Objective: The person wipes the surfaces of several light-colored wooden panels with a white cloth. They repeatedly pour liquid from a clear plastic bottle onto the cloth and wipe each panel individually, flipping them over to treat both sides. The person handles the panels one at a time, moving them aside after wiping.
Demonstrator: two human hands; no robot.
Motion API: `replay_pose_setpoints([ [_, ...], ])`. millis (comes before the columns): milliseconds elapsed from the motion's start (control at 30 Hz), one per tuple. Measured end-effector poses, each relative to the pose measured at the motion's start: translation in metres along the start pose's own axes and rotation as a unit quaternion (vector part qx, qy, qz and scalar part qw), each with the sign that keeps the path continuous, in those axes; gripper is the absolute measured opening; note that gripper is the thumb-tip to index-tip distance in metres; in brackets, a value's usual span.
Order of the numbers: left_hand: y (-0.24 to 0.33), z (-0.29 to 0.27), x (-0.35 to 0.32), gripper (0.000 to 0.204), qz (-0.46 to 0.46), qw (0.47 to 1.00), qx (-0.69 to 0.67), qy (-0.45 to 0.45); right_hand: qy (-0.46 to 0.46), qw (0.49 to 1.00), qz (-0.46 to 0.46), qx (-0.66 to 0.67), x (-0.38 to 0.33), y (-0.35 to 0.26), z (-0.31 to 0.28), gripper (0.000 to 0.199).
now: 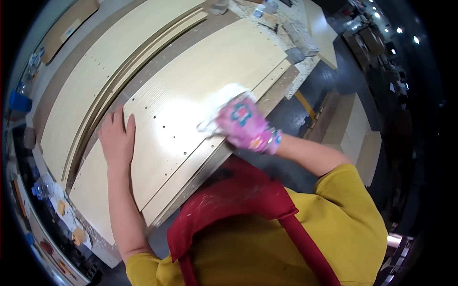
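On the brown table [285, 90] lies a pale board [174, 112] with dark holes. A white cloth [214, 107] sits on it, under the right hand [242, 121] in its pink glove; those fingers are blurry, so I cannot tell if they grip. The left hand [118, 138] rests by the board's edge, fingers a bit apart. Beside it lies a stack of boards [109, 62].

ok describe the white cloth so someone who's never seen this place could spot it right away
Find the long pale board slanting across the middle, with the bare left hand resting at its far edge. Toward its near edge, the right hand, gloved in flowery pink, holds the white cloth. It is rumpled and loose, unlike the smooth, flat, cream-coloured board under it.
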State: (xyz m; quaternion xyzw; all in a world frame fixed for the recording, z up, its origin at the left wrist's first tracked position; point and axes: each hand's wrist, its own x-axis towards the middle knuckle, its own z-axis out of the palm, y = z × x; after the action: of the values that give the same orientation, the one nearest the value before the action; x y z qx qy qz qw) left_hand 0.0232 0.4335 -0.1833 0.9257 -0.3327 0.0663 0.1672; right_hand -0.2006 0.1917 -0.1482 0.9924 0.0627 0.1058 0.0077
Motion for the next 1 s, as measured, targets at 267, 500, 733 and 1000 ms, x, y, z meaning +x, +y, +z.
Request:
replay_pose_setpoints([
  [267,0.001,-0.007,0.000,0.042,-0.008,0.999,-0.012,-0.029,0.057,0.991,0.117,-0.034,-0.028,0.102,0.002,0.019],
  [500,-0.006,0.000,0.000,0.043,-0.009,0.999,-0.027,-0.020,0.076,0.995,0.002,0.065,-0.004,0.002,0.006,0.028],
  [733,-0.007,0.002,-0.001,0.042,0.021,0.999,-0.029,0.015,0.039,0.995,0.086,-0.016,-0.026,0.085,-0.003,0.024],
  [1000,-0.021,-0.006,-0.004,0.045,0.054,0.996,-0.070,0.028,0.011,0.990,-0.031,0.137,-0.002,-0.007,-0.015,0.030],
])
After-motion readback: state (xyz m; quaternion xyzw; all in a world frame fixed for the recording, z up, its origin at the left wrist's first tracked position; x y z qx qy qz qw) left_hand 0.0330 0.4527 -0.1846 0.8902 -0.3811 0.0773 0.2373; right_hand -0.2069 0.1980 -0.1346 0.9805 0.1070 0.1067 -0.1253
